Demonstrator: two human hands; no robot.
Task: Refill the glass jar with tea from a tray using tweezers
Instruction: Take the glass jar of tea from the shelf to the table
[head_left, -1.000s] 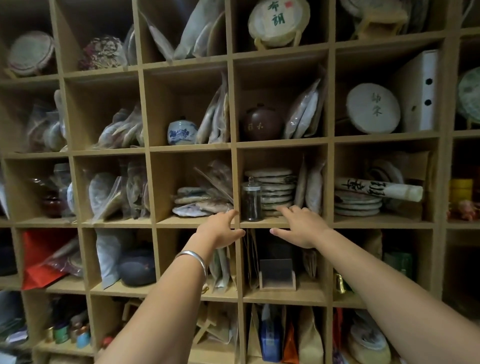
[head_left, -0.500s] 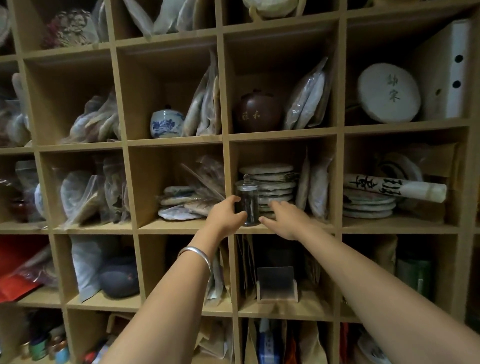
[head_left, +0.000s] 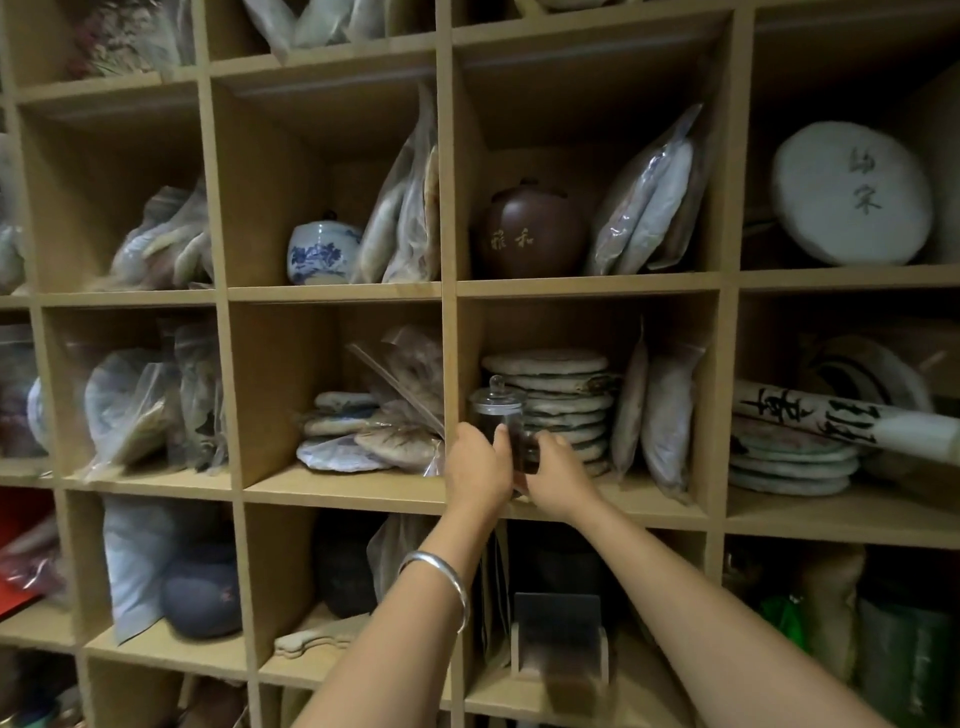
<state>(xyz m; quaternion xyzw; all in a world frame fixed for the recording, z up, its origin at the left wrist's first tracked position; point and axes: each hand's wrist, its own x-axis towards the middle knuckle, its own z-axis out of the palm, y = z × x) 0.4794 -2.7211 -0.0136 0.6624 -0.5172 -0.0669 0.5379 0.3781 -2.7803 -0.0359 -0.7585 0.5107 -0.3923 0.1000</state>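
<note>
Both grips, left hand (head_left: 475, 467), right hand (head_left: 558, 480), clasp glass jar (head_left: 498, 415) (lidded) between them.

left hand (head_left: 478, 467) curled, fingers wrapped, silver bangle on wrist | right hand (head_left: 558, 480) cupped opposite | both arms stretched forward

Dark brown round clay pot (head_left: 530, 236), upper middle cubby: showing 2 gold characters, second reading 和, first too blurred. White paper-wrapped round tea cake (head_left: 852, 195), upper right: carrying 2 grey brush characters, lower reading 宋. White paper roll (head_left: 852, 423), lying right: bearing large black calligraphy, illegible.
</note>
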